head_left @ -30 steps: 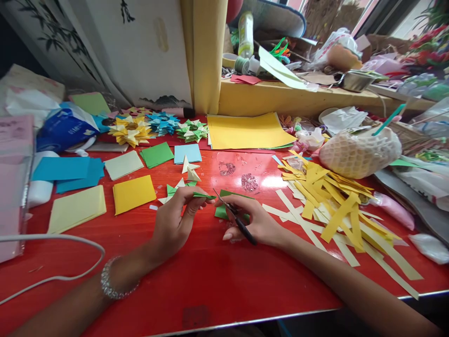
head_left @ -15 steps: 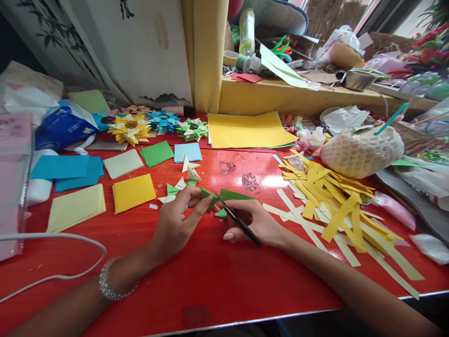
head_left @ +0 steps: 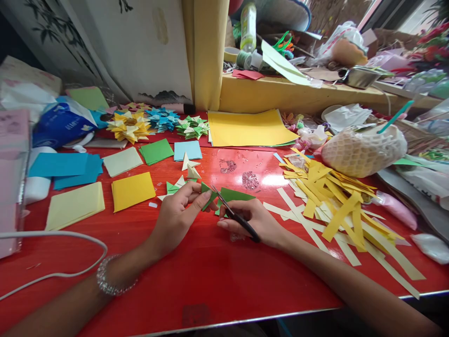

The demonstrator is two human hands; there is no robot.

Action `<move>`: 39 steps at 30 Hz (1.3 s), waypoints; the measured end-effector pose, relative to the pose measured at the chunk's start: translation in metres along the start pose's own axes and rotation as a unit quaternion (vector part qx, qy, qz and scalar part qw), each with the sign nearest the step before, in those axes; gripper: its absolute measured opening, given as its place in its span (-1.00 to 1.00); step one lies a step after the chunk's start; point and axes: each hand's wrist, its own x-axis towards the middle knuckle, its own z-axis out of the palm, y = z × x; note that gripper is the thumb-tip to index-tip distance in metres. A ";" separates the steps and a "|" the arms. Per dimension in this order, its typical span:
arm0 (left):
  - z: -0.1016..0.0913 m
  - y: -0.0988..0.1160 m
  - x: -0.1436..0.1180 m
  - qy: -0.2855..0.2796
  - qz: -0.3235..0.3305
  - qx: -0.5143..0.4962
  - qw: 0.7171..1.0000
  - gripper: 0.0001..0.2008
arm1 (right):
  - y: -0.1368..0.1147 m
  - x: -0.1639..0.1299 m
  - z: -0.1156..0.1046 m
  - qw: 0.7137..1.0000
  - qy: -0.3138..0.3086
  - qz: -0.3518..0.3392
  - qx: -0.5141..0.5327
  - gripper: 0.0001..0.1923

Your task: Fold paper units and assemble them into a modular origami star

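My left hand (head_left: 180, 217) pinches a small folded piece of green paper (head_left: 207, 195) between thumb and fingers. In my right hand (head_left: 261, 220) is a pair of scissors (head_left: 248, 228) with dark handles. Their blades point up and left, with the tips beside the green piece and my left thumb. Behind the right hand lies a larger green paper (head_left: 236, 194). Just beyond my left hand are green and cream folded pieces (head_left: 172, 188), partly hidden by it. Cream folded pieces (head_left: 191, 164) stand a little farther back.
Stacks of yellow (head_left: 133, 191), cream (head_left: 77, 206), blue (head_left: 59, 164) and green paper (head_left: 156, 151) lie left. Folded paper rings (head_left: 129, 125) and large yellow sheets (head_left: 249, 128) are at the back. Cut strips (head_left: 345, 215) pile up right. A white cable (head_left: 87, 239) crosses the left.
The scissor blades, which crossed the green piece before, now have their tips beside it near my left thumb. My left hand still pinches the green piece.
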 end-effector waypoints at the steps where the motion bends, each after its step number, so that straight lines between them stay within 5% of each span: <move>1: 0.000 0.000 0.000 0.000 -0.004 -0.007 1.000 -0.86 | 0.000 0.000 0.000 1.000 0.002 -0.005 -0.004 -0.72; 12: -0.001 -0.005 0.011 -0.015 -0.014 -0.069 0.997 -0.86 | 0.007 0.006 -0.011 0.990 0.131 -0.042 -0.003 -0.74; 23: -0.002 -0.005 0.011 -0.109 -0.102 -0.228 0.962 -0.83 | 0.000 -0.001 -0.002 0.970 0.136 -0.084 -0.181 -0.69; 31: -0.005 -0.005 0.011 -0.124 -0.126 -0.292 0.940 -0.84 | -0.003 0.008 -0.030 0.903 0.287 -0.096 -0.306 -0.62; 39: -0.003 -0.001 0.011 -0.132 -0.138 -0.313 0.930 -0.77 | 0.012 0.022 -0.054 0.828 0.361 -0.052 -0.425 -0.57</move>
